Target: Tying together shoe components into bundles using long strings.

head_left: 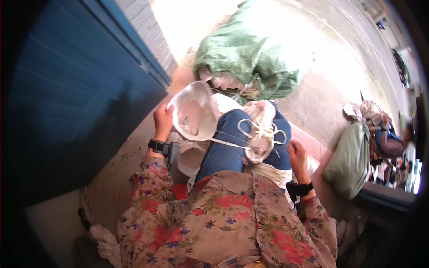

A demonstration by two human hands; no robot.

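Observation:
My left hand (163,119) grips the rim of a white, cup-shaped piece (206,117) with a pinkish inside, held beside my left knee. From its lower edge a white string (229,144) runs across to a pale, shoe-like item (259,145) lying on my lap. White lace (264,132) forms loops on top of that item. Just to its right, my right hand (298,156) is closed, with its fingers curled. Whether a thin strand lies in them is too small to tell. A second pale, hollow piece (191,160) sits below the first, partly hidden by my leg.
Ahead of my knees lies a green woven sack (241,53), with pale pieces (221,81) showing at its mouth. A blue door or panel (85,89) stands close on my left. At right are another full green sack (351,161) and a person (389,140) among pale items.

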